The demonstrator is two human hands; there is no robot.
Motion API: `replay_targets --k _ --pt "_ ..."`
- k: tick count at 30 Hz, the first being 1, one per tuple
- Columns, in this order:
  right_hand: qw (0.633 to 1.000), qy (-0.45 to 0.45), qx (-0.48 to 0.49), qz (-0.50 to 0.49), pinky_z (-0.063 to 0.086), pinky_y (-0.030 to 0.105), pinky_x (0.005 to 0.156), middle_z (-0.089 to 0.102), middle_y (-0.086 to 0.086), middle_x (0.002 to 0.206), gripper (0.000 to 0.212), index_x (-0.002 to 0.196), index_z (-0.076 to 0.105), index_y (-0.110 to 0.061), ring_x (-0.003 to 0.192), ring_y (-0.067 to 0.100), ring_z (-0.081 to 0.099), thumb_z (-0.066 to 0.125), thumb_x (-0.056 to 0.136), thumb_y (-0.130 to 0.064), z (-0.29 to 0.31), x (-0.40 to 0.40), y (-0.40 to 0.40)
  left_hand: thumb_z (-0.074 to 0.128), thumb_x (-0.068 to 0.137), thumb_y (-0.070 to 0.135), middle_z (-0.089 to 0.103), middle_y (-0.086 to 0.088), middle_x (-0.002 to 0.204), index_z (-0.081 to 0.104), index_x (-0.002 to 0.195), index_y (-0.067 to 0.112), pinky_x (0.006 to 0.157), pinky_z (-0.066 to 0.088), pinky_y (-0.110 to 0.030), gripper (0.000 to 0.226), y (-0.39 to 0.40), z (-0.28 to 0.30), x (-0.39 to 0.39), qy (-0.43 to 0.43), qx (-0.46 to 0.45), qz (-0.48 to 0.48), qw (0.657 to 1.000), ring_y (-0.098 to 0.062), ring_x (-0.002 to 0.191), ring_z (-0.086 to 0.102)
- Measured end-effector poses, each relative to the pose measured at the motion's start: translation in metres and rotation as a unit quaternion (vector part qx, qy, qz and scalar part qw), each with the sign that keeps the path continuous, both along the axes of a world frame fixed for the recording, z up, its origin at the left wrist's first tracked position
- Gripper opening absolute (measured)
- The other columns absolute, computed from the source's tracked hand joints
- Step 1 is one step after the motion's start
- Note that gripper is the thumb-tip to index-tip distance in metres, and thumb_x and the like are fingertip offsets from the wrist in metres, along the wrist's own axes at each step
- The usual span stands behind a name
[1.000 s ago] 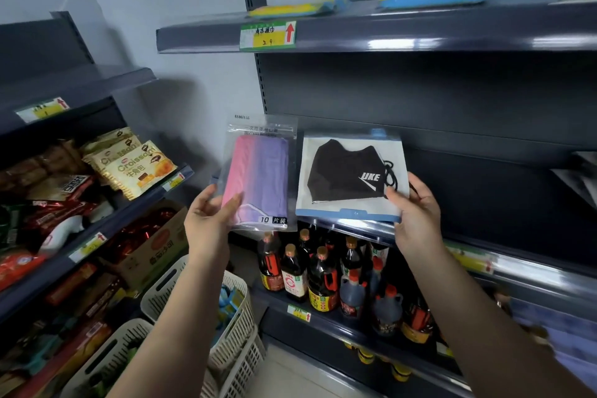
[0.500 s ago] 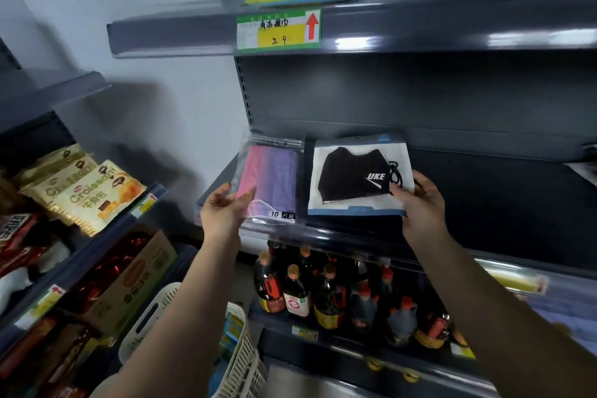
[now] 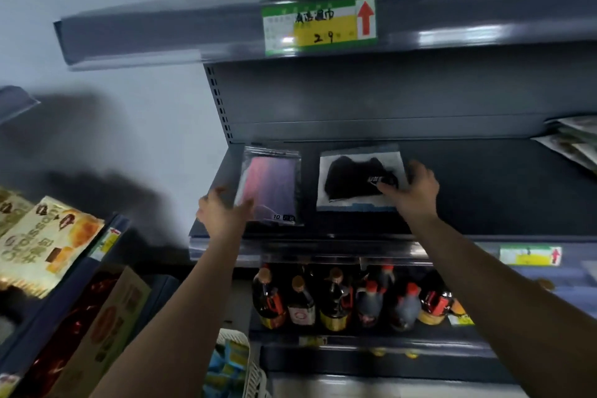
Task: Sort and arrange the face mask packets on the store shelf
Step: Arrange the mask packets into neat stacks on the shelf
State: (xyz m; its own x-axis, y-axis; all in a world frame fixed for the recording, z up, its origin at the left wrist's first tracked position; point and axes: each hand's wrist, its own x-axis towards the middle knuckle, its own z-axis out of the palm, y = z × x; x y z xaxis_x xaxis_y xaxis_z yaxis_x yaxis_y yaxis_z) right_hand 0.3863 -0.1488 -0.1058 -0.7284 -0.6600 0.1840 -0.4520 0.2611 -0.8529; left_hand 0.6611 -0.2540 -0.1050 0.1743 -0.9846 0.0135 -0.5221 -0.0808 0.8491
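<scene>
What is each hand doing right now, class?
Left hand: open, touching the pink-purple mask packet.
Right hand: open, fingers resting on the black mask packet.

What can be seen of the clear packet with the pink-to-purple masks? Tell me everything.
The clear plastic packet of pink-to-purple masks lies flat at the left end of the dark grey metal shelf, long side running front to back. A small "10" label sits at its front corner. The left hand touches its front left corner. It lies apart from the neighbouring packet.

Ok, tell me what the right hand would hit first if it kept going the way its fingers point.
The right hand points left across the black mask packet, fingertips already on it. Past its edge comes bare shelf, then probably the pink-purple mask packet; blur leaves this uncertain.
</scene>
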Motion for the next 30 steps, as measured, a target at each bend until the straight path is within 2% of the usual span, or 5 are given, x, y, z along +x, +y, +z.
replay_targets --k 3,10,13,19,30 --pt "0.991 0.130 0.016 0.032 0.031 0.039 0.105 0.053 0.016 0.130 0.056 0.125 0.055 -0.007 0.126 0.035 0.041 0.076 0.076 -0.024 0.001 0.022 -0.008 0.070 0.080 0.031 0.045 -0.017 0.136 0.051 0.129 0.009 0.101 0.031 -0.040 0.057 -0.002 -0.003 0.002 -0.202 -0.115 -0.072 0.970 -0.036 0.126 0.037" --pt "0.900 0.257 0.313 0.159 0.015 0.047 0.117 0.023 0.000 0.155 0.057 0.145 0.032 -0.030 0.143 0.029 0.019 0.038 0.093 -0.054 -0.008 0.061 -0.043 0.046 0.091 0.049 0.043 0.000 0.143 0.045 0.135 0.029 0.105 0.031 -0.039 0.049 -0.014 -0.013 -0.017 -0.361 -0.107 -0.308 0.874 -0.030 0.131 0.036" --pt "0.885 0.255 0.354 0.160 0.013 0.047 0.118 0.021 0.001 0.156 0.054 0.146 0.028 -0.030 0.143 0.029 0.018 0.033 0.096 -0.050 -0.014 0.061 -0.053 0.043 0.092 0.050 0.041 -0.001 0.143 0.044 0.133 0.028 0.105 0.032 -0.041 0.047 -0.026 -0.013 -0.021 -0.380 -0.101 -0.321 0.862 -0.032 0.132 0.035" --pt "0.899 0.227 0.330 0.175 0.014 0.047 0.118 0.030 0.000 0.153 0.053 0.141 0.039 -0.032 0.141 0.027 0.023 0.048 0.091 -0.048 -0.010 0.044 -0.073 0.043 0.092 0.050 0.043 -0.002 0.142 0.046 0.129 0.027 0.102 0.036 -0.042 0.044 -0.048 -0.013 -0.024 -0.388 -0.098 -0.328 0.856 -0.033 0.130 0.037" --pt "0.918 0.226 0.273 0.178 0.014 0.045 0.118 0.032 0.001 0.152 0.052 0.142 0.038 -0.029 0.142 0.027 0.023 0.047 0.093 -0.044 -0.007 0.039 -0.071 0.039 0.093 0.049 0.046 -0.003 0.139 0.046 0.130 0.025 0.101 0.033 -0.041 0.044 -0.046 -0.003 -0.035 -0.430 -0.111 -0.307 0.842 -0.033 0.126 0.040"
